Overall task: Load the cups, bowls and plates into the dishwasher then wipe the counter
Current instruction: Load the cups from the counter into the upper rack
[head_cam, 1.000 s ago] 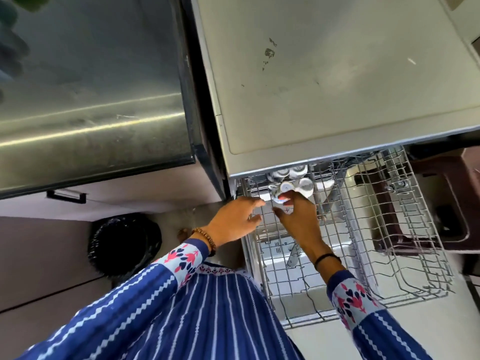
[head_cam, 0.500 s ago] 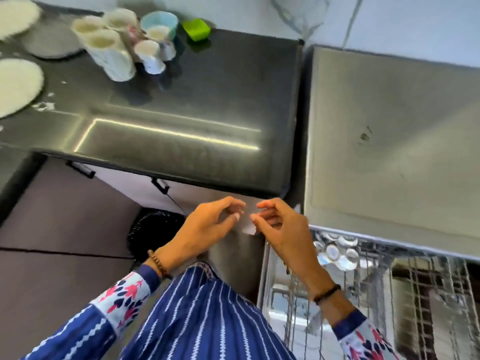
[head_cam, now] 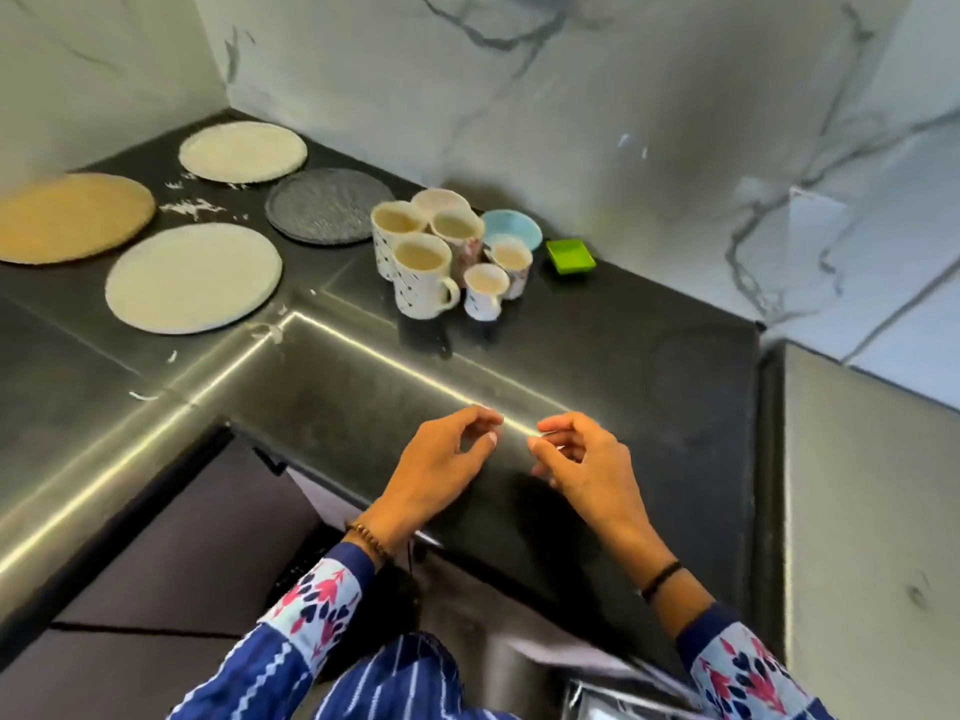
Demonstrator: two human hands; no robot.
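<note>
Head view shows left hand (head_cam: 441,459) and right hand (head_cam: 582,459) over the black counter (head_cam: 597,366), empty, fingers loosely curled; cups (head_cam: 441,252) stand behind them.

I see both hands empty above the counter's (head_cam: 597,345) front edge, left hand (head_cam: 441,467) and right hand (head_cam: 584,467) loosely curled, fingertips apart. Mugs (head_cam: 423,275) cluster near the back edge; four plates (head_cam: 193,278) fill the back-left corner

White grey-veined marble walls (head_cam: 519,96) meet in a corner above purple cabinet fronts (head_cam: 171,553).
</note>
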